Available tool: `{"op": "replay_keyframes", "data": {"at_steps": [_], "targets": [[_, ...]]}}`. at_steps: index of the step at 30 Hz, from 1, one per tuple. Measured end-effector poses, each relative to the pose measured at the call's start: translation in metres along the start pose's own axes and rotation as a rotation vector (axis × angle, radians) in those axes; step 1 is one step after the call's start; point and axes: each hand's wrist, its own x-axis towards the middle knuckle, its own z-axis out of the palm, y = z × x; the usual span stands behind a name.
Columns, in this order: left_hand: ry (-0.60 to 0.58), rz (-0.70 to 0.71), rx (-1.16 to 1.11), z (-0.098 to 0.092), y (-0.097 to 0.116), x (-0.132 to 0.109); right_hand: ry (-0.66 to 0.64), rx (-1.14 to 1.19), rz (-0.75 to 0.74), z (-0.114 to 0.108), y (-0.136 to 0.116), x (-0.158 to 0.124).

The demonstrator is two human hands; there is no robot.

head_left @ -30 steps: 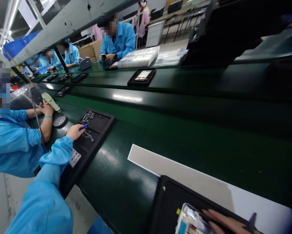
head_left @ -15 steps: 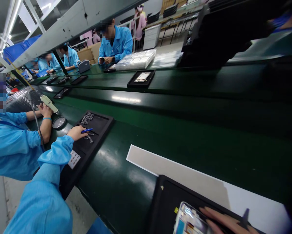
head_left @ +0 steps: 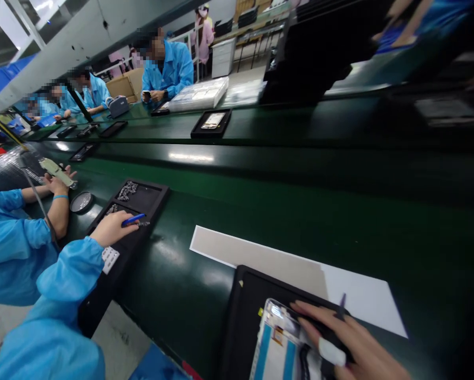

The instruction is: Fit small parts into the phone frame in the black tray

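My left hand [head_left: 112, 228], at the end of a blue sleeve, is closed around a slim blue pen-like tool [head_left: 133, 219]. It is over a black parts tray [head_left: 150, 198], beside small metallic pieces [head_left: 127, 191] in its compartments. At the lower right my right hand [head_left: 351, 338] curls around a dark tool [head_left: 342, 306], mostly hidden, with a pointed end sticking up. A white piece [head_left: 332, 352] shows by the fingers. These fingers are at the edge of an opened phone [head_left: 274, 338] with blue strips, lying in a black tray [head_left: 240, 301].
A long grey and white strip [head_left: 261, 253] lies behind the phone tray on the green bench [head_left: 173, 285]. At left a co-worker's hands [head_left: 57, 182] are by a pale green electric screwdriver [head_left: 57, 171] and a round dish [head_left: 82, 202]. Another tray [head_left: 197, 129] stands on the far ledge.
The view has shifted, bringing more of my right hand and the phone into the picture. My left hand has moved toward the near part of the parts tray, still with the blue tool.
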Motion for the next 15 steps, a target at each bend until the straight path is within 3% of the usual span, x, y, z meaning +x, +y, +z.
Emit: {"op": "replay_keyframes", "data": {"at_steps": [3,7,10,15], "targets": [[0.006,0.018,0.013,0.022,0.045,-0.026,-0.061,0.006,-0.038,-0.011,-0.016,0.012],[0.035,-0.017,0.110,0.058,0.093,-0.053,-0.043,-0.004,-0.012,-0.014,-0.029,0.018],[0.099,-0.032,0.063,0.079,0.105,-0.057,-0.042,-0.001,-0.009,-0.013,-0.031,0.016],[0.217,-0.022,-0.108,0.098,0.104,-0.048,-0.074,0.001,0.026,-0.014,-0.029,0.014]]}}
